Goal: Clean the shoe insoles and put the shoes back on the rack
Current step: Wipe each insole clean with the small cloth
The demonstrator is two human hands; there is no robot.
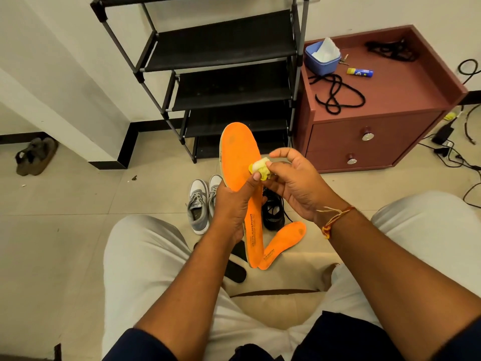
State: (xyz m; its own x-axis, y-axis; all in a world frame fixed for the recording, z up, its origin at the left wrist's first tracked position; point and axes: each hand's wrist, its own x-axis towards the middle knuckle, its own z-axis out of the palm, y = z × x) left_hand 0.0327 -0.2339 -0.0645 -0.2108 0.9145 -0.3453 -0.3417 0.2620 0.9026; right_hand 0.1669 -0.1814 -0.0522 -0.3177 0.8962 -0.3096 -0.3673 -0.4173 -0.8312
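At the centre of the frame the left hand [231, 204] grips an orange insole [239, 152] round its middle, fingers curled behind it and the thumb pressed on its face. The toe end points toward the top of the frame. Dark print runs along the heel half; the word "cushion" can be read, while the smaller lines beside it are too fine to make out. The right hand [294, 183] pinches a small yellow-and-white wad [260, 168] between thumb and fingertips, and the wad touches the insole's right edge, just above the left thumb. A thread bracelet [335, 220] circles the right wrist.

Below the hands, a second orange insole [283, 243] lies on the floor [65, 204] with similar dark print near its heel, too small to read. Two black insoles [234, 267] lie just left of it, partly hidden by the left forearm. A pair of grey sneakers [200, 204] stands on the floor left of the hands, and a black shoe [272, 212] sits behind the held insole.

The black shoe rack [223, 40] stands at the upper centre. To its right, the tabletop [390, 87] of a reddish-brown cabinet carries a blue tub [321, 61] of white tissue, a black cord [335, 92] and a blue-and-yellow tube [360, 72] whose label is unreadable. Brown sandals [35, 156] rest at the left edge.
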